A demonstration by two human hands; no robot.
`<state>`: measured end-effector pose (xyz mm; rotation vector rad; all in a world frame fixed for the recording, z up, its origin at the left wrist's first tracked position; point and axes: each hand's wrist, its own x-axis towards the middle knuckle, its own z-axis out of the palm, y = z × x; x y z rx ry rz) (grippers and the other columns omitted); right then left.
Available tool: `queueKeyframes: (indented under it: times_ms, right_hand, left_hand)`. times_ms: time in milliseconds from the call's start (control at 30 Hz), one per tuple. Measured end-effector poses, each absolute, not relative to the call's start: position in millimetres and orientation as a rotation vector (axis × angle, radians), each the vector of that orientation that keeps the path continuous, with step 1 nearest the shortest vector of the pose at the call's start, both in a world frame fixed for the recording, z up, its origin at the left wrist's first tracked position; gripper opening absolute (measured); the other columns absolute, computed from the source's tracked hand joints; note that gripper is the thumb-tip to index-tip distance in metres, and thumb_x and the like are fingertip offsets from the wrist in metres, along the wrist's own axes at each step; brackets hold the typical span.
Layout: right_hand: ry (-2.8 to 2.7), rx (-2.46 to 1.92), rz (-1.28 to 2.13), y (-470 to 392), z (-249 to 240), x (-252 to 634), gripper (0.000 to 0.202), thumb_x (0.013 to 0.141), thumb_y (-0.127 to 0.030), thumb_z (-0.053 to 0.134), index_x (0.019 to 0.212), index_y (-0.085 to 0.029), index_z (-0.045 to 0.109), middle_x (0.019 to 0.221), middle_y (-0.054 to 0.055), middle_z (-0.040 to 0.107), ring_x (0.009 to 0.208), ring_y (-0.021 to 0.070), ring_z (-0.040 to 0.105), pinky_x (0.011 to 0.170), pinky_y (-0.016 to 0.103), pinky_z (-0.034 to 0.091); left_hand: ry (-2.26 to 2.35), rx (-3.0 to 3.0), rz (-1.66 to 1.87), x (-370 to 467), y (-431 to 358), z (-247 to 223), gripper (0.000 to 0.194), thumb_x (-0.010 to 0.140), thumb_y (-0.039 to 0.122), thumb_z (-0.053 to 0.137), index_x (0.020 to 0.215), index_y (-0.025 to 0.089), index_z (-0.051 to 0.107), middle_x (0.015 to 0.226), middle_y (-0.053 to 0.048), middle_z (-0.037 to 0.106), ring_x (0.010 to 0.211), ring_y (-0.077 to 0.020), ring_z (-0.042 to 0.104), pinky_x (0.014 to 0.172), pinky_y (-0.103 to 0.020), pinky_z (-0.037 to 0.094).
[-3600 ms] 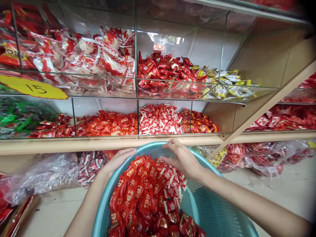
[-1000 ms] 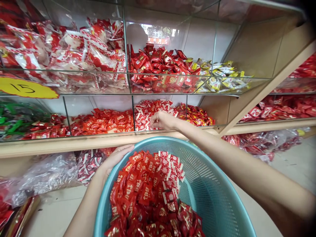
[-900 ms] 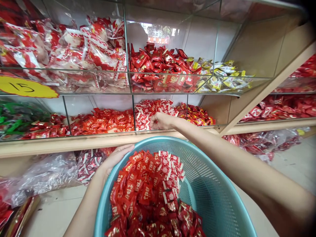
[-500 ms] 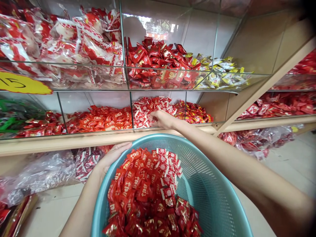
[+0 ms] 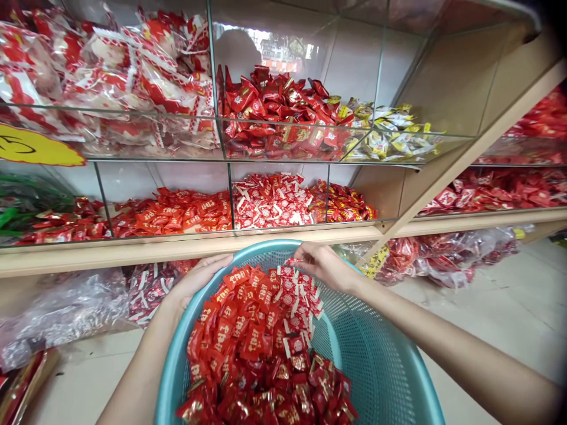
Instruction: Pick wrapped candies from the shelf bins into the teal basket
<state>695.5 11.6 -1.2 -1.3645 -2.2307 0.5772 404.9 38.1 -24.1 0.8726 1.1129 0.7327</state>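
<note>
A teal plastic basket with perforated walls stands in front of me, tilted my way. My left hand grips its far left rim, with the fingertips resting along the edge. Just inside the far rim, my right hand pinches a small red-and-white wrapped candy over similar red-and-white candies. Orange-red candies with gold lettering fill the basket's left part. Darker red candies with gold foil lie closest to me. Through the basket's right side the bare perforated wall shows.
A wooden shelf with glass dividers runs across behind the basket. Its lower bins hold orange-red candies and red-and-white candies. Red twisted packets fill a bin above. Plastic bags lie beneath, beside a yellow price tag higher up.
My right hand has come back from the red-and-white candy bin to the basket, carrying a candy. My left hand still holds the rim. The view has shifted slightly.
</note>
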Motion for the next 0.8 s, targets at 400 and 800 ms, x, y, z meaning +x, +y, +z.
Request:
queueKeyframes:
  times_ms: [400, 800]
  right_hand:
    - [-2.659, -1.722, -0.286, 3, -28, 683, 0.021, 0.083, -0.003, 0.041, 0.092, -0.016, 0.055, 0.089, 0.007, 0.061, 0.069, 0.0175, 0.058, 0.049, 0.029, 0.026]
    - [-2.465, -1.502, 0.047, 40, 60, 648, 0.015, 0.089, -0.018, 0.044, 0.089, -0.018, 0.059, 0.086, 0.005, 0.065, 0.075, 0.0152, 0.059, 0.062, 0.025, 0.035]
  left_hand:
    - [1.040, 0.921, 0.747, 400, 39, -31, 0.038, 0.070, 0.037, 0.072, 0.104, 0.020, 0.072, 0.098, -0.005, 0.075, 0.086, -0.0220, 0.070, 0.084, -0.031, 0.049]
    - [1.019, 0.877, 0.769, 403, 38, -28, 0.031, 0.072, 0.034, 0.071, 0.099, 0.021, 0.073, 0.089, -0.004, 0.077, 0.071, -0.0169, 0.070, 0.072, -0.026, 0.050]
